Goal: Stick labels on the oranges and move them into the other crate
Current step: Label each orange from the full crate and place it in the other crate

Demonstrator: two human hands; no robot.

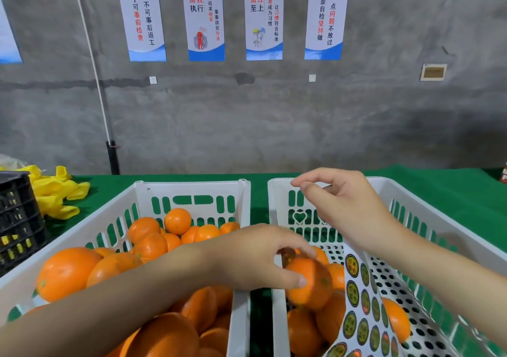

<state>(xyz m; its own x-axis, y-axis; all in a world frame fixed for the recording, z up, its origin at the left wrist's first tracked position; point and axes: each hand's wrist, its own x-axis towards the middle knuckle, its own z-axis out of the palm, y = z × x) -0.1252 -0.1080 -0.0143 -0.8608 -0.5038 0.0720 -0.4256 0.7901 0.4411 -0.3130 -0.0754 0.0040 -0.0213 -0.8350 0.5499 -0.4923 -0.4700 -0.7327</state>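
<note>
The left white crate [192, 185] is full of oranges [149, 245]. To its right stands the right white crate [277, 192], with several oranges [303, 332] at its near end. My left hand [258, 257] reaches across the gap between the crates and grips a blurred orange [312, 288] over the right crate's near left corner, thumb below and fingers on top. A dark smear on top of that orange may be a label. A sheet of round dark labels [362, 315] leans inside the right crate. Higher up hovers my right hand [343, 203], fingers loosely curled, with nothing visible in it.
Both crates sit on a green tablecloth [258, 176] against a grey concrete wall [247, 123] with posters. Yellow bags [55, 194] lie at the far left beside a black crate [16, 219]. A red object [503, 175] shows at the right edge.
</note>
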